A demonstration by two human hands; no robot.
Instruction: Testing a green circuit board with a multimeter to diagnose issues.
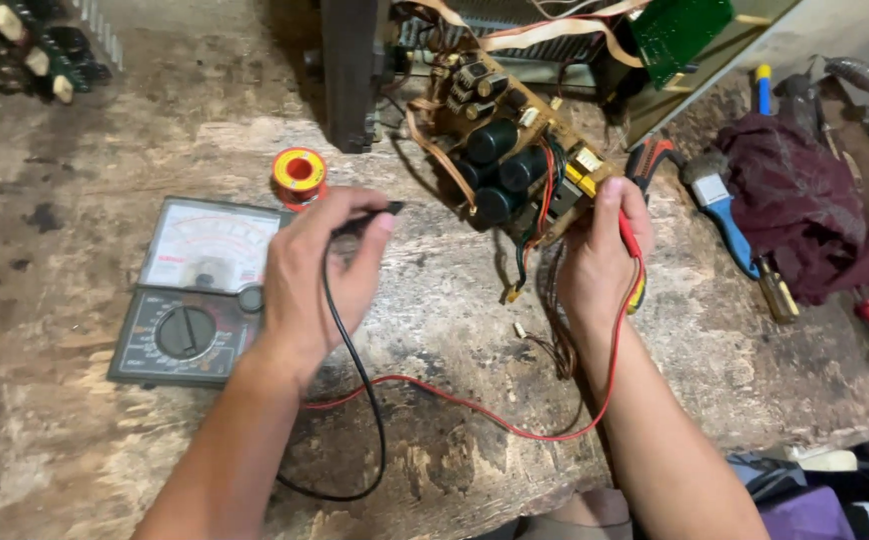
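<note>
From where I watch, the open room lies on the bare wooden bench between my left hand and right hand, though the red lead and black lead loop across it. To the left the analog meter blocks the way, with the solder spool just behind it. Ahead stands the circuit board with tall capacitors. On the right, a maroon cloth, a blue-handled brush and screwdrivers crowd the bench.
</note>
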